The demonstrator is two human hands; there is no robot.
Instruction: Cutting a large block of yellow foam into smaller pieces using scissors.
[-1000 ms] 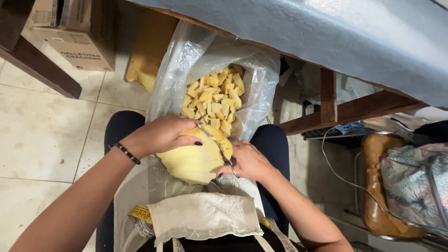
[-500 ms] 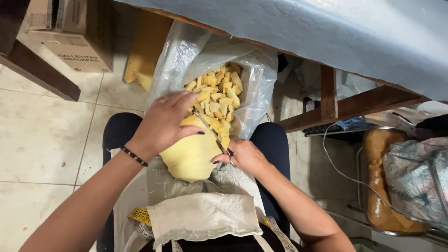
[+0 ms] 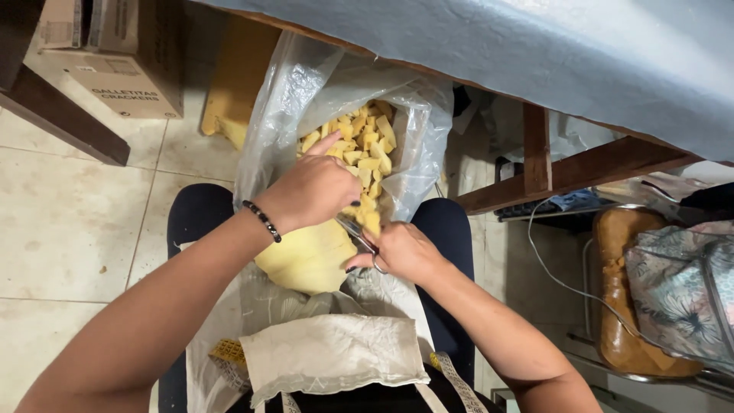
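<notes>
Currently we pin the pale yellow block (image 3: 306, 256) on our lap: left hand (image 3: 310, 191) curled over its 12 o'clock end, right hand (image 3: 401, 252) closed on the scissors (image 3: 358, 233) at 3 o'clock. Block looks dense, waxy, likely slippery; we judge broad top best to grip. Cut pieces (image 3: 363, 149) fill the plastic bag (image 3: 420, 145) at 12 o'clock.

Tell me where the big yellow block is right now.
In the head view, the big yellow block lies on the person's lap at centre, under the left hand, beside the right hand, just below the cut yellow pieces.
</notes>
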